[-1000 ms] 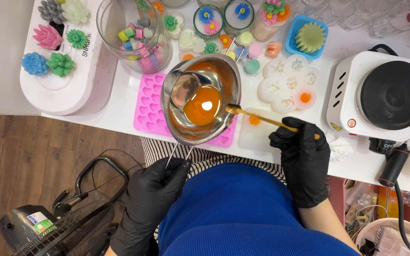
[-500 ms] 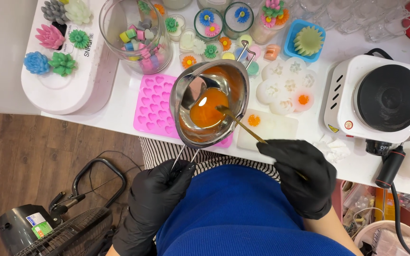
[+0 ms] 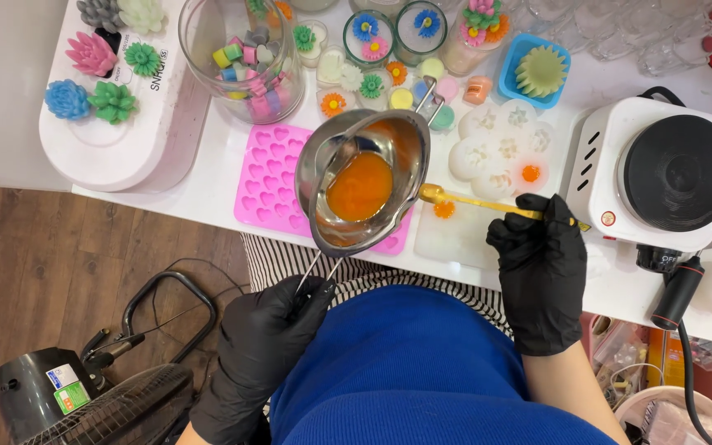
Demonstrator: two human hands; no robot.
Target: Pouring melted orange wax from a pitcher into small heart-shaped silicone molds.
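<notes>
Left hand (image 3: 269, 342), black-gloved, is clamped on the wire handle of the steel pot (image 3: 363, 181), which is held above the pink heart mould (image 3: 272, 177); the pot holds a pool of orange wax (image 3: 359, 186). Half a second ago the gold spoon (image 3: 488, 204) had its bowl in that wax; it now lies outside the pot, bowl just right of the rim and over the clear mould (image 3: 459, 231), where an orange-filled cavity shows. Right hand (image 3: 541, 268), right of the pot, is closed around the spoon's handle. Judgement: a spoonful has been lifted out for filling. The hotplate (image 3: 661, 177) stands further right, bare.
</notes>
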